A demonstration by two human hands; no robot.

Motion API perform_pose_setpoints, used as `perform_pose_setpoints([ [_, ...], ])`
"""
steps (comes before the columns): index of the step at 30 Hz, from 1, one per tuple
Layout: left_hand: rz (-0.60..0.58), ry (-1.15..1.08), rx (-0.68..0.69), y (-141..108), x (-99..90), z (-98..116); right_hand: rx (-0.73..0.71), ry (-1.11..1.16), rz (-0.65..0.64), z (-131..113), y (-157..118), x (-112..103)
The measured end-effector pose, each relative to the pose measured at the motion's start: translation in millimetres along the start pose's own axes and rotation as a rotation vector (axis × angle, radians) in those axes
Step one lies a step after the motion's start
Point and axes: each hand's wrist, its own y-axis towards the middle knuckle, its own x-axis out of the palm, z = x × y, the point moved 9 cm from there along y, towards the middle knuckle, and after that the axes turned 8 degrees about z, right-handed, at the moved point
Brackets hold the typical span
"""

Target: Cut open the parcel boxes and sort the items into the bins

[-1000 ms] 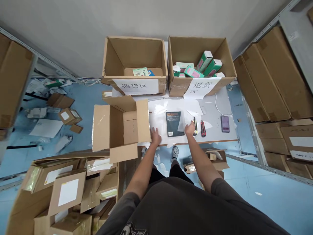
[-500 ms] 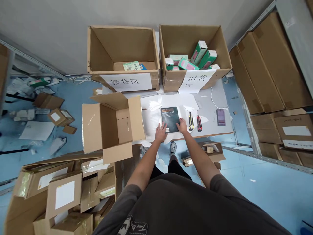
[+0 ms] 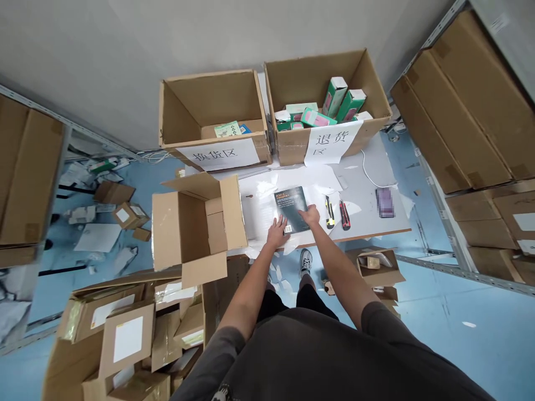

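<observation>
A dark book (image 3: 291, 203) with orange and white print and a barcode lies flat on the white table (image 3: 267, 216). My left hand (image 3: 277, 233) rests at its lower left corner, fingers spread and touching the edge. At the right edge, my right hand (image 3: 310, 215) grips the book with the thumb over the cover; its other fingers are partly hidden. Right of the book lie a yellow-and-black utility knife (image 3: 330, 213) and a red-and-black utility knife (image 3: 345, 215).
Behind stand two labelled cardboard boxes, the left box (image 3: 213, 106) holding booklets and the right box (image 3: 288, 83) green-and-pink cartons. An open carton (image 3: 165, 231) stands left. Below it, a large box (image 3: 62, 356) holds several parcels. A purple blurred item (image 3: 385, 203) lies right.
My right hand has shifted inward, its thumb now farther over the cover. My left hand has slid slightly toward the book's lower edge. The camera view has tilted and shifted.
</observation>
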Motion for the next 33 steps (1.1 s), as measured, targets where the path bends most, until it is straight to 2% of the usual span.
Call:
perform_pose_setpoints([
  [2, 0.024, -0.050, 0.000, -0.4, -0.9, -3.7, -0.012, 0.059, -0.040, -4.5, -7.4, -0.3],
  [5, 0.067, -0.151, -0.009, -1.0, -7.0, -7.5, -0.051, 0.328, -0.148, -18.8, -24.5, 5.0],
  [8, 0.173, -0.249, -0.038, -2.3, -26.3, -2.3, -0.042, 0.611, -0.266, -40.3, -46.3, 8.8],
  [12, 0.339, -0.544, -0.028, -7.7, -69.1, 22.4, -0.072, 0.694, -0.251, -80.2, -75.2, -7.0],
  [14, 0.340, -0.789, 0.006, -11.7, -91.7, 35.7, -0.155, 0.720, -0.240, -108.3, -93.0, -22.3],
  [17, 0.298, -1.198, 0.065, -23.0, -131.9, 46.6, -0.328, 0.768, -0.337, -152.2, -127.9, -44.9],
  [19, 0.310, -1.421, 0.081, -35.6, -163.1, 43.1, -0.478, 0.740, -0.384, -174.6, -151.6, -63.0],
  [20, 0.334, -1.510, 0.080, -43.3, -178.7, 38.2, -0.563, 0.698, -0.366, -182.5, -161.4, -74.1],
  [23, 0.388, -1.675, 0.052, -67.4, -215.3, 20.0, -0.751, 0.527, -0.173, -192.6, -176.3, -109.1],
  [25, 0.376, -1.692, 0.049, -80.1, -230.0, 12.4, -0.778, 0.474, -0.071, -193.2, -177.1, -125.0],
  [27, 0.399, -1.640, 0.077, -88.5, -242.5, 8.1, -0.799, 0.490, -0.051, -196.6, -178.0, -132.5],
  [30, 0.557, -1.442, 0.159, -96.0, -263.8, 5.9, -0.884, 0.511, -0.019, -206.6, -185.4, -139.8],
  [33, 0.717, -1.114, 0.195, -101.7, -280.4, 9.8, -0.971, 0.469, 0.051, -212.1, -194.4, -146.6],
])
